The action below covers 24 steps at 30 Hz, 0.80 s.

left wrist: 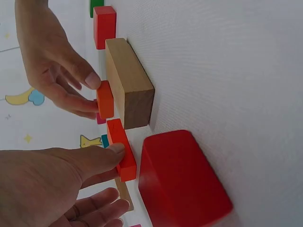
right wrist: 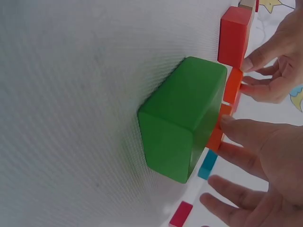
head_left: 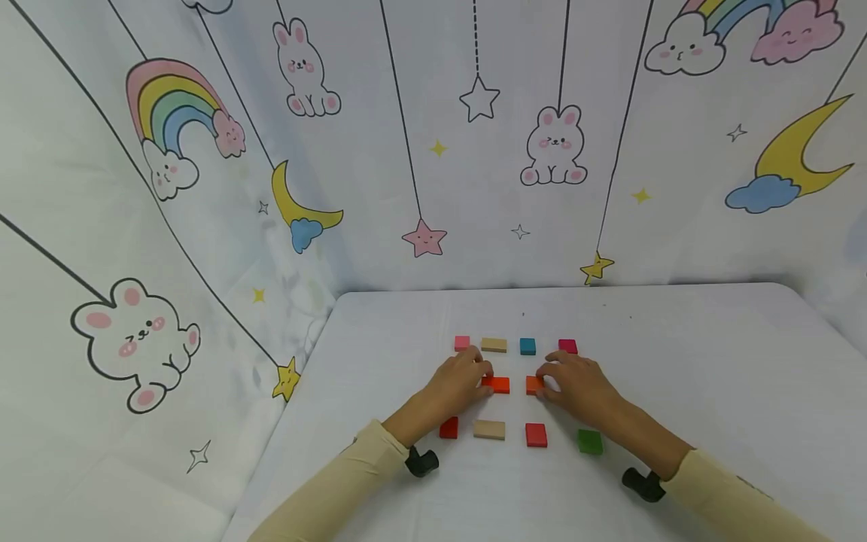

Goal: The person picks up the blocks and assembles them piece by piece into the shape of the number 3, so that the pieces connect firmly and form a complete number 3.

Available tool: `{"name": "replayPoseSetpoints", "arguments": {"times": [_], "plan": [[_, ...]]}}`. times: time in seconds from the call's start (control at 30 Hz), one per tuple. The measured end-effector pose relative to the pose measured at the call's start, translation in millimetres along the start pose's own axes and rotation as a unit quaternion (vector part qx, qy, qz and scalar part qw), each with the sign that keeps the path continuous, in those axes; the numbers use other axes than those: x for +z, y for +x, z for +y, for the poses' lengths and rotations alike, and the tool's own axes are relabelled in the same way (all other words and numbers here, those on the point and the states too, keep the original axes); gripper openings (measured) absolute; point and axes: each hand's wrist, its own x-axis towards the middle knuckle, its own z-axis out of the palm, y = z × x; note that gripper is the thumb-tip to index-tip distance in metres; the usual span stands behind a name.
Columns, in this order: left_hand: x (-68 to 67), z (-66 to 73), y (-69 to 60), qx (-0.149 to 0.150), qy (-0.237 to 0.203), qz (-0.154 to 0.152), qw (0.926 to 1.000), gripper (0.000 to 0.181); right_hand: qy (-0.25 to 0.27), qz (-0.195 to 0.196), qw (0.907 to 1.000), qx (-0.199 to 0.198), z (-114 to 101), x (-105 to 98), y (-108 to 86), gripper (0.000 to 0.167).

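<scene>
In the middle row on the white table, my left hand [head_left: 455,385] pinches a red-orange block [head_left: 500,385] between thumb and fingers. Across a small gap, my right hand [head_left: 579,387] pinches an orange block [head_left: 533,385] by its sides. The left wrist view shows the left thumb on the long red-orange block [left wrist: 122,150], with the orange block [left wrist: 105,100] just beyond it. From the right wrist, the orange block [right wrist: 219,128] is between thumb and index finger, partly behind a green block [right wrist: 184,113].
Behind the hands stand a pink block [head_left: 462,343], a wooden one [head_left: 494,345], a blue one [head_left: 527,346] and a crimson one [head_left: 567,346]. Nearer are a dark red block [head_left: 448,427], a wooden one [head_left: 489,430], a red one [head_left: 536,435] and a green one [head_left: 590,442].
</scene>
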Motion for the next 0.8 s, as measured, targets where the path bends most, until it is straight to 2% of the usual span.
{"name": "replayPoseSetpoints", "arguments": {"times": [0.53,0.8], "plan": [[-3.5,7.1,1.1,0.001,-0.002,-0.005,1.0,0.033,0.013,-0.01,0.9999,-0.002,-3.8,1.6,2.1,0.035],[0.8,6.7,3.0,0.002,0.012,-0.009,0.9999,0.034,0.012,-0.004,0.9999,-0.01,-4.2,3.9,3.4,0.035]]}}
